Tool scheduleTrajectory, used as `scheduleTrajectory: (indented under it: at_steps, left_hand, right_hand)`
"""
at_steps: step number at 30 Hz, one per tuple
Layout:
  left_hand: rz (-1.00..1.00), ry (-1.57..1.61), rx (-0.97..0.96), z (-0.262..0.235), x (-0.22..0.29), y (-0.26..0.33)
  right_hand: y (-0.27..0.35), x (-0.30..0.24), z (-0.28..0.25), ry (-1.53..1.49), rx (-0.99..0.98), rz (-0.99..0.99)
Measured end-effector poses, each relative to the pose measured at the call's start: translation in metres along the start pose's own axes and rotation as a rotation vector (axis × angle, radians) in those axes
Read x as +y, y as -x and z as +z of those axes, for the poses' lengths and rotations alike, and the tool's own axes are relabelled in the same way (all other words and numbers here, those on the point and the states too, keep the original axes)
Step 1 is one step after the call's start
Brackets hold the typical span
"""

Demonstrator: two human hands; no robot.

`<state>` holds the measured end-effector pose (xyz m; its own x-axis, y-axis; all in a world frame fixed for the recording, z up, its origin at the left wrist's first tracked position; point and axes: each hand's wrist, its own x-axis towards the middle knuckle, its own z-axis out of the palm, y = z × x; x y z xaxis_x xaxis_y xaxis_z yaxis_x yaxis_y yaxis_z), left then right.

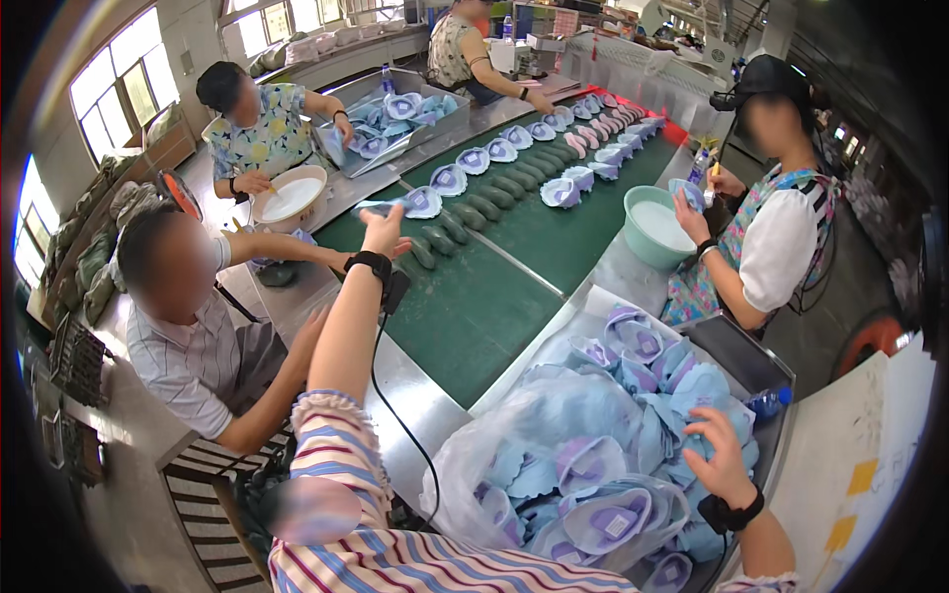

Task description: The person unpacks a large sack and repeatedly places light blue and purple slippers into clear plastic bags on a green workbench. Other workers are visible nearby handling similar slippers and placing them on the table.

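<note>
My left arm stretches over the green conveyor belt (484,331). My left hand (381,233) has a blue-and-purple shoe upper (376,208) at its fingertips, tilted nearly edge-on, with some fingers spread away from it. Beside it, a row of similar uppers (448,181) runs up the belt, next to a row of dark green shoe lasts (484,205). At the lower right, my right hand (720,460) hovers with fingers apart over a heap of blue-and-purple uppers (638,341), partly in a clear plastic bag (460,465). Nothing shows in that hand.
Co-workers sit at both sides and the far end; one co-worker's arm (297,249) reaches close to my left wrist. A green basin (652,227) and a pale basin (289,198) hold white liquid. A blue-capped bottle (768,401) lies by the heap. A black cable (400,420) trails from my left wrist.
</note>
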<state>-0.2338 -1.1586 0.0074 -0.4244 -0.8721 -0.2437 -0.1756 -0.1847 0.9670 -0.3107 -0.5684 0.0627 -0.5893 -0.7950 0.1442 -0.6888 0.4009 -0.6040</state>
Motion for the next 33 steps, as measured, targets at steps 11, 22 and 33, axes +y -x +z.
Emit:
scheduleTrajectory:
  at_steps: [11, 22, 33]
  left_hand:
    - [0.804, -0.560, -1.426, 0.070, -0.134, 0.342]
    - [0.723, -0.707, -1.373, 0.096, -0.163, 0.316]
    - [1.323, -0.992, -1.251, 0.142, -0.154, 0.295]
  right_hand:
    - [0.014, -0.058, 0.070, -0.183, -0.572, -0.245]
    - [0.051, -0.006, 0.055, 0.244, -0.044, -0.207]
    - [0.075, -0.025, 0.097, 0.107, -0.195, -0.141]
